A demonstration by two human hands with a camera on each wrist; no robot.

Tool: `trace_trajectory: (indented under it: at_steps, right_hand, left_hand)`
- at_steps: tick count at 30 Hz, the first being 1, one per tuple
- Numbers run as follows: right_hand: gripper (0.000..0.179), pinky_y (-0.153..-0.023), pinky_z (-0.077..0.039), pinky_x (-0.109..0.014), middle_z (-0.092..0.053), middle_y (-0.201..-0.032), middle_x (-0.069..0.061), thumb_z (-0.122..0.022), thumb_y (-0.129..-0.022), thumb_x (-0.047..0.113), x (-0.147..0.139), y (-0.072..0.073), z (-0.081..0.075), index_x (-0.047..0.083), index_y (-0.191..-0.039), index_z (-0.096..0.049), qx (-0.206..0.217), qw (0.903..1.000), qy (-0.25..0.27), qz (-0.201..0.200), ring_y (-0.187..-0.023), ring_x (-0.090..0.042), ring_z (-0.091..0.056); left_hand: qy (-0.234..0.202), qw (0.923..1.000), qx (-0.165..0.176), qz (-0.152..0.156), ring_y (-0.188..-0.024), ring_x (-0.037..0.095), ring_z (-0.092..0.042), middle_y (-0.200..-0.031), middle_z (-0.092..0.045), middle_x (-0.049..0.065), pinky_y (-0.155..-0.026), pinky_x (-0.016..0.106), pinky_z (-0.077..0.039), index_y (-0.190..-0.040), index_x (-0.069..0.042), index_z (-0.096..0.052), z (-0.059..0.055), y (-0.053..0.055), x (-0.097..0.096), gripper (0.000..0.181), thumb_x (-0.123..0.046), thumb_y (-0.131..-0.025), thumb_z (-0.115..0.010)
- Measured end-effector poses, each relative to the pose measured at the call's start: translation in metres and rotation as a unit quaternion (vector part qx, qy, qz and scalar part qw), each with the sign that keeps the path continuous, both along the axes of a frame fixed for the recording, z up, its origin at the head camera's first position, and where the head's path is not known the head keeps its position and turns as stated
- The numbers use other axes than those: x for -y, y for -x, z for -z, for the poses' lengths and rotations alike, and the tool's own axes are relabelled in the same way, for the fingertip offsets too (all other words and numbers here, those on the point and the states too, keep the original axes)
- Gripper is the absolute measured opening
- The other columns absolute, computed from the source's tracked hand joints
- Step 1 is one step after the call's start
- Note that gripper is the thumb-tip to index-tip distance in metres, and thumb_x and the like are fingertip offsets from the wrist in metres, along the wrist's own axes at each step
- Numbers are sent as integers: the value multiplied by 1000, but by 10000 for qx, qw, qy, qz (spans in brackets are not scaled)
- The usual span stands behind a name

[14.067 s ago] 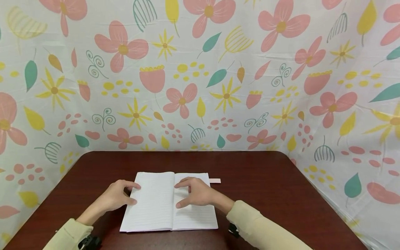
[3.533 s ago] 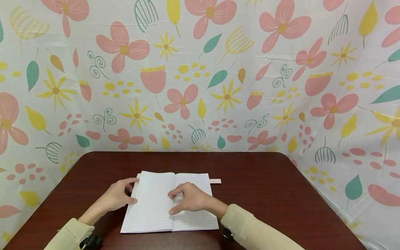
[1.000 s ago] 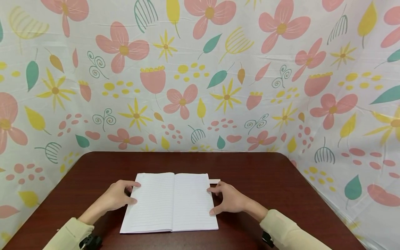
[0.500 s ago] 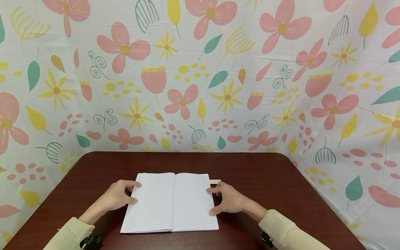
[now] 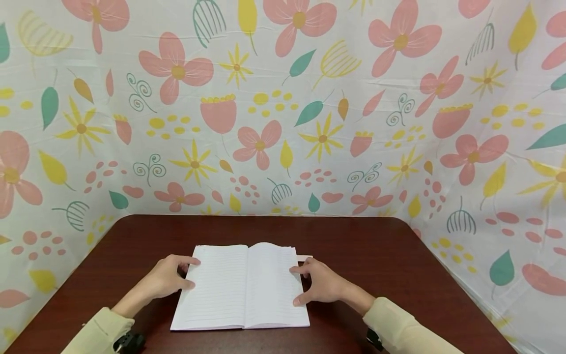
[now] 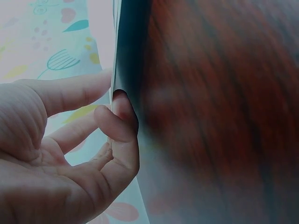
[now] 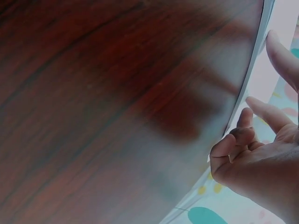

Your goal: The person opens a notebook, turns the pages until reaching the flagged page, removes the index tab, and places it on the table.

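An open notebook (image 5: 216,290) with lined white pages lies on the dark wooden table. My left hand (image 5: 165,276) holds its left edge; in the left wrist view, the thumb lies on the page side and curled fingers (image 6: 124,154) reach round the edge to the underside. At the right edge is my right hand (image 5: 325,281), its thumb and forefinger tips touching the top of the right page (image 5: 270,290). That page bows upward near the spine. In the right wrist view the other fingers (image 7: 224,149) are curled beside the edge.
A pale strip (image 5: 304,258) sticks out from the notebook's right side, partly behind the right hand. The wooden table (image 5: 362,246) has rounded far corners. A flower-patterned cloth (image 5: 283,123) hangs behind and along the sides.
Earlier my right hand moved from over the spine to the right edge. Over the last half second it shifts slightly left and the right page bulges up. The left hand stays put.
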State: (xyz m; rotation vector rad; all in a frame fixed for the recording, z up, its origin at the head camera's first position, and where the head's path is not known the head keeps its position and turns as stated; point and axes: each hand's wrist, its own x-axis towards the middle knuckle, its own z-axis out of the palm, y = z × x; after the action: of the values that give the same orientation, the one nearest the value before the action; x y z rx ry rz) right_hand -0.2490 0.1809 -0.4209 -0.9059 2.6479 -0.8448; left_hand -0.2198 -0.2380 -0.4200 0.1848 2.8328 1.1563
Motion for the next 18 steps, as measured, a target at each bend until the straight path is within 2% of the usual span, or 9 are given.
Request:
trace_trajectory:
  at_steps: [8,13,15,18]
  right_hand:
    - [76,-80,-47,-36,-58,-119,-13,-95,-79,30,6,-1,0,-1,-142,-65,-131,9999,-52,-78,-95,-21,-54]
    - [75,-94,-50,-45,-57,-133,-23,-96,-78,32,10,-1,2,0,-140,-67,-193,9998,-59,-13,-118,-34,-57]
    - [76,-96,-50,-46,-57,-134,-22,-96,-77,32,12,-1,2,0,-139,-67,-254,9997,-45,1,-121,-35,-57]
    - [76,-90,-50,-38,-60,-122,-15,-98,-76,31,14,0,3,0,-138,-68,-306,9995,-1,-5,-107,-27,-58]
  left_hand:
    - [45,10000,48,-17,-83,24,-53,-99,-59,9,-68,37,-49,-127,-4,-75,0,0,0,50,1,-79,-89]
    - [32,10000,41,-5,-84,24,-54,-99,-59,9,-69,37,-49,-126,-4,-75,-1,0,-1,50,2,-79,-89]
    - [27,10000,26,8,-84,24,-54,-99,-59,10,-68,37,-49,-126,-3,-75,-1,0,-1,50,2,-79,-88]
    - [26,10000,8,16,-82,24,-53,-99,-59,10,-67,37,-49,-126,-3,-75,-1,0,-1,50,3,-79,-88]
